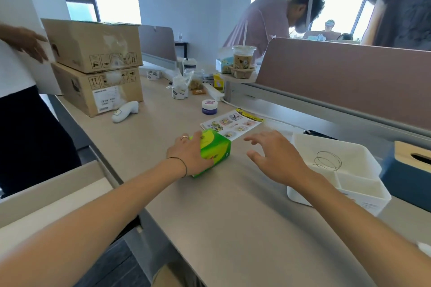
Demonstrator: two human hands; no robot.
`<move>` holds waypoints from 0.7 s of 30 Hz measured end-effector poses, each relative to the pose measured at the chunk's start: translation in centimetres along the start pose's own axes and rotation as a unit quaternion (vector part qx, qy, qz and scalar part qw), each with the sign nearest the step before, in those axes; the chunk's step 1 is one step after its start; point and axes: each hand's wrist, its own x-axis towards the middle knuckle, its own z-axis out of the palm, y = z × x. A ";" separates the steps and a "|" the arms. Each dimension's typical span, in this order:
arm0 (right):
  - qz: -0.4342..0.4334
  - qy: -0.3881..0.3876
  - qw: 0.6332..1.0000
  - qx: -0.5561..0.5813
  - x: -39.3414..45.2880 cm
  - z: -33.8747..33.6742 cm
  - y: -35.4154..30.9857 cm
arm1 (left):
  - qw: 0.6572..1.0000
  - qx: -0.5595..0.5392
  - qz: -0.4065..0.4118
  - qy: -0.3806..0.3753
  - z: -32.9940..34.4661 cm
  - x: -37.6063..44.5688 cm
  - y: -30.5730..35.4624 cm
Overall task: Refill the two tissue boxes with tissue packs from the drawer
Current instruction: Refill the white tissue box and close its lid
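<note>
A green tissue pack (215,148) lies on the beige desk (233,205) in the middle of the view. My left hand (189,155) rests on its left side and grips it. My right hand (277,158) hovers just right of the pack with fingers spread and nothing in it. A blue tissue box with a wooden slotted lid (411,170) stands at the right edge. In front of it sits a white compartment box (338,170) holding a coil of wire. An open drawer (58,193) shows at the lower left.
Two stacked cardboard boxes (95,65) stand at the back left, a white handheld device (124,112) before them. A small jar (209,106), a sticker sheet (232,124), drinks and clutter lie farther back. People stand at the left and behind the pink divider (338,81).
</note>
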 end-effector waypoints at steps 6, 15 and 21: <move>0.009 0.019 1.000 -0.016 0.1 -1.3 1.3 | 0.997 -0.045 0.037 0.041 -1.1 -0.5 1.1; -0.002 0.016 1.000 0.010 -1.3 -6.9 4.5 | 0.947 -0.126 0.282 0.086 -6.0 -1.6 8.9; 0.020 -0.036 0.998 0.047 -3.4 -12.4 8.8 | 0.914 -0.111 0.383 0.072 -6.3 -1.7 15.3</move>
